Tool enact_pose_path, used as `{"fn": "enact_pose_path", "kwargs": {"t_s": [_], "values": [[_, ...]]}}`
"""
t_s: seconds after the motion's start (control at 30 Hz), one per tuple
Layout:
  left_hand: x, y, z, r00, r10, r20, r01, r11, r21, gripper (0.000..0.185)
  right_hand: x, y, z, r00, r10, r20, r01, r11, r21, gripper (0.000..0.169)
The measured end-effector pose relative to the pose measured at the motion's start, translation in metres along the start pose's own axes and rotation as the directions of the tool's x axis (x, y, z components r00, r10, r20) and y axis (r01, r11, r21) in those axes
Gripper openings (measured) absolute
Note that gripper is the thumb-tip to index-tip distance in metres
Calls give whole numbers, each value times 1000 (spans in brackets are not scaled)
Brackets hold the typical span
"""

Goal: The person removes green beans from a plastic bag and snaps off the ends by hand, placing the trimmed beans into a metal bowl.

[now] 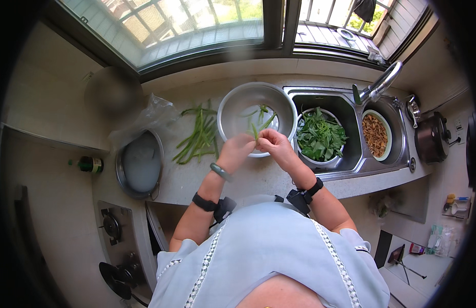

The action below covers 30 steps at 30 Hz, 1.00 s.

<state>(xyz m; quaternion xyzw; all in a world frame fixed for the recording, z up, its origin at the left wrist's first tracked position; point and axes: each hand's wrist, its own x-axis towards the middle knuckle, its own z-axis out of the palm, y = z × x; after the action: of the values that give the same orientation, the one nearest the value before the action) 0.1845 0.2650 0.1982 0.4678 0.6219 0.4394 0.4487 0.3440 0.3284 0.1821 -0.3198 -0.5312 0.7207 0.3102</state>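
Observation:
Over the near rim of a large metal basin (232,100), my left hand (238,148) and my right hand (275,145) meet at the fingertips. A short piece of green stem (255,131) is pinched between them, its tip pointing up. My left hand is slightly blurred. Several cut green stem pieces (263,111) lie in the basin. Left of it, a loose pile of long green stems (199,134) rests on the countertop. To the right, a round bowl of leafy greens (322,134) stands in the sink's larger compartment.
A bowl of brown pieces (374,135) sits in the smaller sink compartment (400,131), near the curved faucet (386,79). At left are a pan of cloudy liquid (141,165), a clear plastic bag (157,109), a green bottle (91,164) and a gas stove (120,231). A dark cooker (432,138) stands far right.

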Motion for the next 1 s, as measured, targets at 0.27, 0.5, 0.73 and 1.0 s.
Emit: {"fn": "enact_pose_path", "kwargs": {"t_s": [0.27,0.5,0.73,1.0], "values": [[6,0,6,1000,-10,-24,16,968,250,10,13,24,-14,998,-12,60,18,996,-90,22],[21,-13,-2,979,-196,52,203,961,-186,5,20,24,-32,988,155,-19,-139,928,346,12],[27,0,0,931,-362,40,339,822,-458,7,22,25,-40,974,-196,-113,120,869,-480,28],[31,-34,7,969,-246,-8,242,957,-161,4,13,-2,-11,992,-126,-11,99,831,-547,20]]}}
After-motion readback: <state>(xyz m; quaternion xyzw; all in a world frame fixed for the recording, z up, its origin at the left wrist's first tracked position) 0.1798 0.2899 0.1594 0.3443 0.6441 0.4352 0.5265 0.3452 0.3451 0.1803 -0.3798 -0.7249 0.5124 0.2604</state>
